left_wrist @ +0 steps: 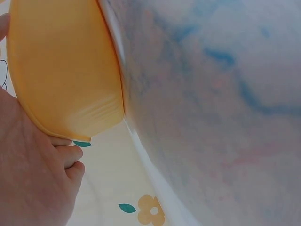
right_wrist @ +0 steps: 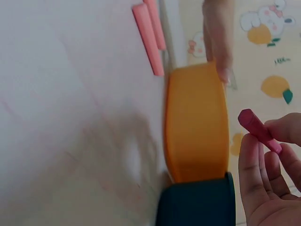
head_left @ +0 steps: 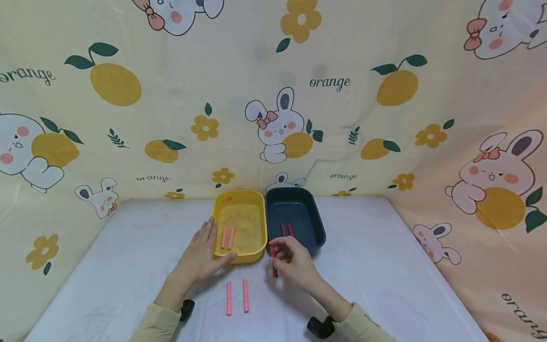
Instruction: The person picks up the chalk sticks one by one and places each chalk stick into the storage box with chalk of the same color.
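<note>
A yellow tray (head_left: 240, 259) and a dark blue tray (head_left: 316, 237) stand side by side on the white table. Two light pink sticks (head_left: 227, 238) lie in the yellow tray, and two dark red sticks (head_left: 286, 230) lie in the blue one. My left hand (head_left: 201, 254) rests flat against the yellow tray's (left_wrist: 61, 70) near left corner, thumb along its front wall. My right hand (head_left: 292, 261) pinches a dark red stick (head_left: 274, 266), seen also as the stick (right_wrist: 257, 129) in the right wrist view, just in front of the blue tray (right_wrist: 197, 205). Two more pink sticks (head_left: 237, 297) lie on the table near me.
A cloth backdrop printed with rabbits and oranges (head_left: 278, 123) encloses the table on three sides. The white tabletop (head_left: 384, 266) stretches to the left and right of the trays. Dark wrist mounts (head_left: 320, 327) show at both sleeves.
</note>
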`<move>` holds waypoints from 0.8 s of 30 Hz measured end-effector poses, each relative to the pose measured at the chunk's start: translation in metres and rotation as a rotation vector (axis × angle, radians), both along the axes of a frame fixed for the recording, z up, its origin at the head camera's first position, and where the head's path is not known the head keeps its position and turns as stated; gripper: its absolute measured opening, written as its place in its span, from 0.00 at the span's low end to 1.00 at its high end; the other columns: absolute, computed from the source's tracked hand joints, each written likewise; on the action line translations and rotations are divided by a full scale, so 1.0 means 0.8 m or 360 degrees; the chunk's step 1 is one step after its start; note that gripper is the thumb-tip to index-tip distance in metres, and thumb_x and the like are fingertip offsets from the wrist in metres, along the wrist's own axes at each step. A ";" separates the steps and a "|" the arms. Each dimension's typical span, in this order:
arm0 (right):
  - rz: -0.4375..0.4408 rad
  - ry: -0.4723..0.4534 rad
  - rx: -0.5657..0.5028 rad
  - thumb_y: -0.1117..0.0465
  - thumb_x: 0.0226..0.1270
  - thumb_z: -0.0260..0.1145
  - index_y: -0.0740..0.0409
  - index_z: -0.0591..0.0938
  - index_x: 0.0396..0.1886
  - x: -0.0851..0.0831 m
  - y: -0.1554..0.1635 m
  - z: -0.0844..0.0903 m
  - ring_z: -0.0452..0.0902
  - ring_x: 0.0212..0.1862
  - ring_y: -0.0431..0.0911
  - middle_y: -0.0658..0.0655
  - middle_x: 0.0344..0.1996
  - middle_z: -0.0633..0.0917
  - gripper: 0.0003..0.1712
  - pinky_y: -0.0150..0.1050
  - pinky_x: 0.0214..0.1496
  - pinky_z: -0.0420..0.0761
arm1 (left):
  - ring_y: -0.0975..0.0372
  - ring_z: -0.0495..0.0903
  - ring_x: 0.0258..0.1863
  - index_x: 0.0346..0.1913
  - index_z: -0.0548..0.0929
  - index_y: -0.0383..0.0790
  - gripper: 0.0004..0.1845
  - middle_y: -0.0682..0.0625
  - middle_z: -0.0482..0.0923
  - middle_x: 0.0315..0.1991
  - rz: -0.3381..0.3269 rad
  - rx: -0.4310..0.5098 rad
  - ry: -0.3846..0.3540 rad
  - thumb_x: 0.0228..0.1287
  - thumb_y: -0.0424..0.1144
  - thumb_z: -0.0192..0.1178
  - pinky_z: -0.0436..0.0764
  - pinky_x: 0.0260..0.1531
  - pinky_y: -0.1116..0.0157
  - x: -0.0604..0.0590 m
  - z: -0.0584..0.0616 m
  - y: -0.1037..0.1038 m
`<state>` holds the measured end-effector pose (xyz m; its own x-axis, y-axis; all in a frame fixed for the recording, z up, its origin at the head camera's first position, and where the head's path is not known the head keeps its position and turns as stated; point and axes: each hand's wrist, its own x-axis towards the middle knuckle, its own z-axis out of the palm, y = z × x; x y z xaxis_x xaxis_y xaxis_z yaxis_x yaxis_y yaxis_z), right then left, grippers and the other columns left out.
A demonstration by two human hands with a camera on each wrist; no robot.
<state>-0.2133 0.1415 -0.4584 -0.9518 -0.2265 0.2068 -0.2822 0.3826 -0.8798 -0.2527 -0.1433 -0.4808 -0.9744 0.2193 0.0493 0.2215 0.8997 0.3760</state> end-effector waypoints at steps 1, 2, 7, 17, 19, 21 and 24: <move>-0.0020 0.0012 -0.0019 0.72 0.63 0.75 0.56 0.84 0.53 -0.002 0.002 0.001 0.80 0.38 0.44 0.54 0.44 0.81 0.19 0.29 0.41 0.83 | 0.42 0.42 0.83 0.83 0.44 0.28 0.63 0.35 0.38 0.84 -0.0001 0.0003 -0.0004 0.66 0.73 0.57 0.49 0.80 0.43 0.000 0.000 0.000; -0.0038 0.0019 -0.0035 0.71 0.64 0.75 0.55 0.85 0.53 -0.004 0.003 0.001 0.80 0.38 0.43 0.53 0.44 0.82 0.19 0.29 0.40 0.83 | 0.42 0.42 0.83 0.83 0.44 0.28 0.63 0.35 0.38 0.84 0.0000 0.0005 -0.0006 0.66 0.73 0.57 0.49 0.80 0.43 0.000 0.000 0.000; -0.0133 0.0050 -0.0070 0.70 0.64 0.76 0.52 0.86 0.52 -0.014 0.012 0.002 0.81 0.38 0.43 0.53 0.44 0.82 0.19 0.29 0.40 0.83 | 0.42 0.42 0.83 0.83 0.44 0.29 0.63 0.36 0.38 0.85 0.0008 0.0014 -0.0027 0.65 0.74 0.57 0.49 0.80 0.43 0.000 0.000 0.001; -0.0267 -0.0011 -0.0051 0.68 0.68 0.73 0.53 0.83 0.57 -0.047 0.025 0.007 0.81 0.40 0.47 0.56 0.48 0.83 0.20 0.30 0.38 0.84 | 0.43 0.42 0.83 0.83 0.44 0.30 0.64 0.36 0.38 0.85 0.0033 0.0010 -0.0043 0.64 0.75 0.57 0.49 0.80 0.43 -0.002 -0.003 0.000; -0.0286 -0.0060 -0.0072 0.67 0.68 0.73 0.53 0.83 0.58 -0.056 0.027 0.007 0.81 0.40 0.48 0.57 0.47 0.83 0.20 0.31 0.36 0.84 | 0.43 0.42 0.83 0.83 0.43 0.30 0.64 0.36 0.38 0.85 0.0033 0.0004 -0.0048 0.64 0.75 0.57 0.49 0.80 0.43 -0.002 -0.003 0.000; -0.0297 -0.0097 -0.0077 0.65 0.69 0.73 0.52 0.83 0.59 -0.065 0.028 0.007 0.81 0.40 0.48 0.56 0.47 0.83 0.20 0.33 0.35 0.84 | 0.43 0.41 0.83 0.83 0.43 0.31 0.64 0.36 0.37 0.85 0.0033 0.0005 -0.0058 0.64 0.75 0.57 0.48 0.80 0.43 -0.002 -0.003 0.000; -0.0296 -0.0111 -0.0076 0.63 0.70 0.73 0.53 0.82 0.60 -0.078 0.029 0.007 0.80 0.39 0.48 0.56 0.49 0.83 0.20 0.34 0.35 0.84 | 0.43 0.41 0.84 0.83 0.42 0.31 0.65 0.37 0.37 0.85 0.0034 0.0007 -0.0069 0.64 0.75 0.56 0.48 0.80 0.44 -0.002 -0.002 0.001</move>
<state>-0.2761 0.1648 -0.4526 -0.9887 -0.0368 0.1453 -0.1483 0.3797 -0.9131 -0.2541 -0.1426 -0.4824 -0.9801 0.1982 0.0076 0.1855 0.9023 0.3891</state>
